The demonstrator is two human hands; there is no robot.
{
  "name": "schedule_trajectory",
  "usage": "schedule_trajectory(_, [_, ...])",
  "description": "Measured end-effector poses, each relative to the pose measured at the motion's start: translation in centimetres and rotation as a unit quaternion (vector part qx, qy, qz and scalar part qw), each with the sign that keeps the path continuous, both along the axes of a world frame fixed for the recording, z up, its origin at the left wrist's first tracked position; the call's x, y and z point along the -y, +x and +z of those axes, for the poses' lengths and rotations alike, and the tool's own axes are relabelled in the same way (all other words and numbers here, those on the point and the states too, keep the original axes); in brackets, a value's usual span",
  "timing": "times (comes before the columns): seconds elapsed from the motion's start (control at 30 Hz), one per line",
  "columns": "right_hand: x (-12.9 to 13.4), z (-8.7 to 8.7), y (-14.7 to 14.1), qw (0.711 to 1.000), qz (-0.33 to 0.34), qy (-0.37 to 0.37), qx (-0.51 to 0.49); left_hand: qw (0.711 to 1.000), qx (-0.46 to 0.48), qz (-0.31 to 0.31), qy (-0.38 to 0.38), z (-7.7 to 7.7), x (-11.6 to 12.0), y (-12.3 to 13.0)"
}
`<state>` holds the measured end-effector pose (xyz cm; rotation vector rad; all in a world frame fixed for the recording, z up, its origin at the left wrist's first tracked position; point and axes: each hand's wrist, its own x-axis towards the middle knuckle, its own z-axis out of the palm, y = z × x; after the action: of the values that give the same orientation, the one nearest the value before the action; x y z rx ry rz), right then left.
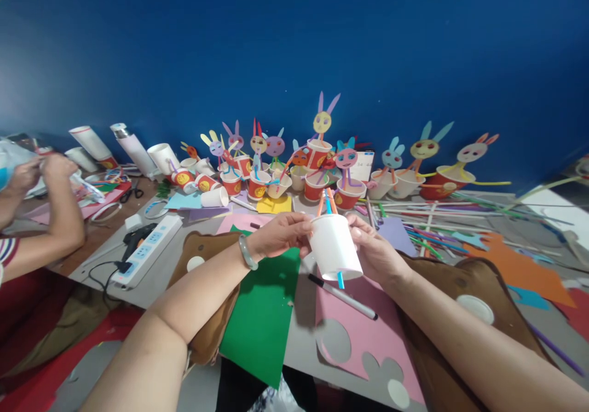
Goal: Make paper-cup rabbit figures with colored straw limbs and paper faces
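Note:
Between my two hands a white paper cup [335, 249] is held up over the table. A blue straw [340, 279] sticks out at its near end, and orange and blue straw ends [327, 201] show past the far end. My left hand [288, 234] grips the cup's left side, with a bracelet on the wrist. On the right side, my right hand [370, 246] pinches the cup near its far rim. Below the cup lie a marker [345, 298], a pink sheet [368, 338] with round holes cut out, and a green sheet [262, 314].
Rabbit-faced cup figures [347, 172] line the blue wall. Straws [427, 215] and an orange sheet [515, 264] lie right. A power strip [150, 252], scissors [132, 191] and a co-worker's hands [46, 169] are left. Brown cushions [464, 283] flank the sheets.

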<state>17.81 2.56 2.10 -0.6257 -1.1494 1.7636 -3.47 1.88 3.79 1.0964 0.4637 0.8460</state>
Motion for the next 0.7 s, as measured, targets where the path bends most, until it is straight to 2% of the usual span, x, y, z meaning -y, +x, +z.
schedule_trajectory(0.3, [0.41,-0.39,0.91,0.99,0.143,0.003,0.007,0.995,-0.02,-0.097,0.013,0.24,0.57,-0.29])
schedule_trajectory(0.57, [0.41,-0.41,0.75,0.98,0.199,0.013,-0.011,0.989,-0.07,-0.13,0.022,0.14,0.66,-0.55])
schedule_trajectory(0.7, [0.41,-0.31,0.84,0.981,0.196,0.004,-0.006,0.987,-0.088,-0.134,0.031,0.29,0.82,-0.58])
